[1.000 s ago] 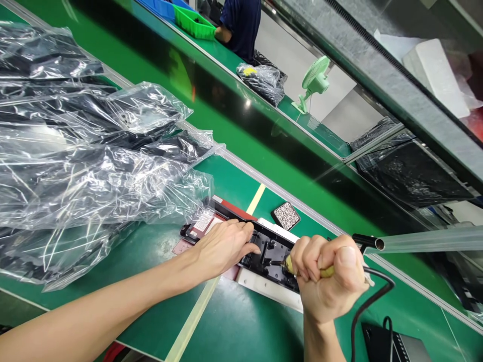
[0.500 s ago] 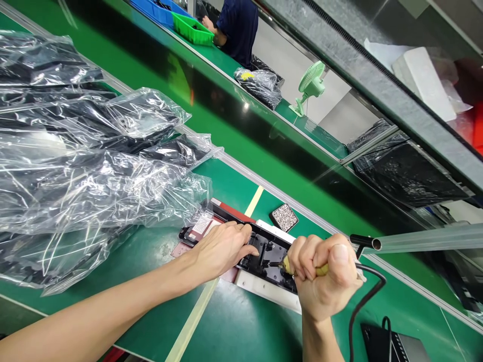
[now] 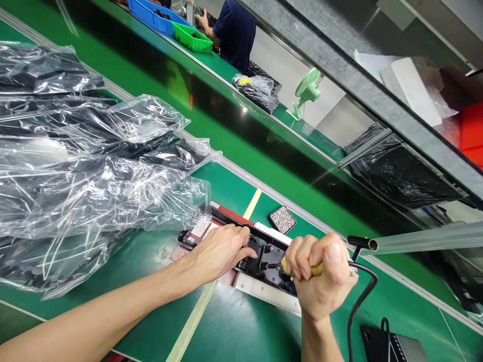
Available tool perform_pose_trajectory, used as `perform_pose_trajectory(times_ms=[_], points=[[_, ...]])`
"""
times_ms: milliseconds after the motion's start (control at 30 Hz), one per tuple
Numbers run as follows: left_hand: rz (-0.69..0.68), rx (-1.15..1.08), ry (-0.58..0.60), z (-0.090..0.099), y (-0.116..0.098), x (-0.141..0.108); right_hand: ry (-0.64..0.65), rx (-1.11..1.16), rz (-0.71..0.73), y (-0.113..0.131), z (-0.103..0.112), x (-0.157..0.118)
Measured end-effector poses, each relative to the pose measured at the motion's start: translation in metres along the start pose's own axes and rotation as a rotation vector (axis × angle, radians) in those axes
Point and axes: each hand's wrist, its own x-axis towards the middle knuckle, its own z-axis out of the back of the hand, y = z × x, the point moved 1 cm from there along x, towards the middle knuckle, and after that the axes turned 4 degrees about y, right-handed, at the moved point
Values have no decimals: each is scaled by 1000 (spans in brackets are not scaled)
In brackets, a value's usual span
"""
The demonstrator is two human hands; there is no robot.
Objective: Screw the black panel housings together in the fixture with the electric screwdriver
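Right hand (image 3: 323, 274): clenched round yellow-handled corded tool (image 3: 284, 265), tip inside black housing (image 3: 269, 254), lower centre.
Left hand (image 3: 226, 249): resting on housing, fingers curled.

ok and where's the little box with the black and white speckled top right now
In the head view, the speckled box sits right of centre on the green bench, just beyond the long black housing, near the metal rail.

A factory workshop, with green workbenches (image 3: 139, 322), parts bins (image 3: 192, 38) and bagged pieces (image 3: 94, 191).
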Motion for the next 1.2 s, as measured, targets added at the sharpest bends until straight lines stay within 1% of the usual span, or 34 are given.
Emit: perform_pose_trajectory(times_ms=[133, 333, 433, 533, 667, 800, 1000, 1100, 1200], points=[[-5, 4, 9, -1, 0, 0, 69, 14, -11, 1, 6, 2], [6, -8, 28, 2, -1, 0, 304, 86, -92, 4, 21, 12], [5, -8, 33, 3, -1, 0, 361, 123, -114, 7, 25, 14], [0, -5, 29, 2, 0, 0, 337, 124, -97, 10, 23, 14], [-2, 0, 30, 1, 1, 1, 248, 85, -71, 10, 19, 12], [1, 8, 29, 2, 0, 0, 151, 55, -75, 9, 15, 10], [-2, 8, 40, 4, -2, 0, 80, 36, -60, 5, 7, 7], [9, 4, 41, 2, -2, 0, 67, 45, -39, 4, 6, 7], [9, 1, 38, 2, -2, 0, 42, 45, -52, 3, 6, 7]])
